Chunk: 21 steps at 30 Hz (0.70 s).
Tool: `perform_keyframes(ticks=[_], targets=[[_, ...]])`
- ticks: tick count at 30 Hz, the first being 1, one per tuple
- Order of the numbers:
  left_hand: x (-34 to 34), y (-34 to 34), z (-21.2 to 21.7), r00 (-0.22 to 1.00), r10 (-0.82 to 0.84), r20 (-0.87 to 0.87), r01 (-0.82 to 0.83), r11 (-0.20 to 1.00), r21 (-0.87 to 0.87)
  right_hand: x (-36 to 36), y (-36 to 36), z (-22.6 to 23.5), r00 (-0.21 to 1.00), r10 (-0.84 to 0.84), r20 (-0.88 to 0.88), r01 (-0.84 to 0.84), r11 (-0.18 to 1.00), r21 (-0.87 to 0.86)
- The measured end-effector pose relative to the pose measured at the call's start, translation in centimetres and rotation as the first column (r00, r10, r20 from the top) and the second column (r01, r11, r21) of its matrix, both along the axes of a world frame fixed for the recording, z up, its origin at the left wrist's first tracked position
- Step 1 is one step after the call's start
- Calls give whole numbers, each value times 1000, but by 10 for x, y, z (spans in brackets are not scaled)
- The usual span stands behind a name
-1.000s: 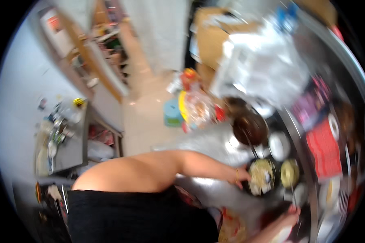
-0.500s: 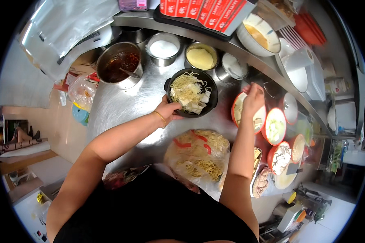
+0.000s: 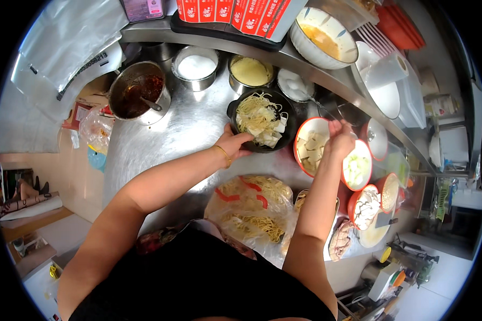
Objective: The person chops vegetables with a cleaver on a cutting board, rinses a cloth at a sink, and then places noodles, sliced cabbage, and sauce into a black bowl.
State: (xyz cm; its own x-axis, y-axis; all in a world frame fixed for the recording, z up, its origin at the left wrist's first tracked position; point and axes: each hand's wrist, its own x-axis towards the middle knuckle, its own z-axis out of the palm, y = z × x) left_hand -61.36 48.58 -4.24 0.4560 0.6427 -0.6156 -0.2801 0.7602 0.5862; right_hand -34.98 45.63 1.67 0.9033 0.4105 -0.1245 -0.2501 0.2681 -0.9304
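Note:
A black bowl (image 3: 290,122) of pale noodles and whitish chunks (image 3: 262,121) is gripped at its near-left rim by my left hand (image 3: 234,143), thumb over the edge. My right hand (image 3: 341,141) is closed at the end of a thin metal spoon (image 3: 321,105), whose other end reaches to a small metal pot of white powder (image 3: 295,85). Below that hand is an orange-rimmed bowl of pale cut slices (image 3: 310,145). Beside it stands a bowl of light green chopped pieces (image 3: 356,167). The fingertips of my right hand are partly hidden.
Along the back stand a pot of dark red sauce (image 3: 139,91), a pot of white granules (image 3: 196,67) and a pot of yellow powder (image 3: 250,72). A clear bag of noodles (image 3: 251,206) lies near me. A shelf edge (image 3: 209,35) runs above, with a patterned bowl (image 3: 324,38).
My right hand has moved slightly right and nearer, away from the white powder pot, and the spoon handle now shows. The view has shifted; my left hand still holds the black bowl.

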Motion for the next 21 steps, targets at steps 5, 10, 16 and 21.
perform_keyframes(ticks=[5, 10, 16, 21], targets=[[0, 1, -6, 999, 49, -21, -49, 999, 21, -40, -42, 37, 893, 146, 425, -165, 986, 8], [-4, -4, 10, 993, 11, -120, -11, 1000, -1, -39, -13, 30, 136, 452, 882, 26, 888, -459], [-80, -53, 59, 998, 40, -49, -37, 997, 73, -119, -83, 70, 520, 705, 483, -237, 662, -711], [-96, -140, 115, 998, -46, 46, 32, 963, 267, -198, -195, 66, 687, 725, -41, -699, 645, -309]])
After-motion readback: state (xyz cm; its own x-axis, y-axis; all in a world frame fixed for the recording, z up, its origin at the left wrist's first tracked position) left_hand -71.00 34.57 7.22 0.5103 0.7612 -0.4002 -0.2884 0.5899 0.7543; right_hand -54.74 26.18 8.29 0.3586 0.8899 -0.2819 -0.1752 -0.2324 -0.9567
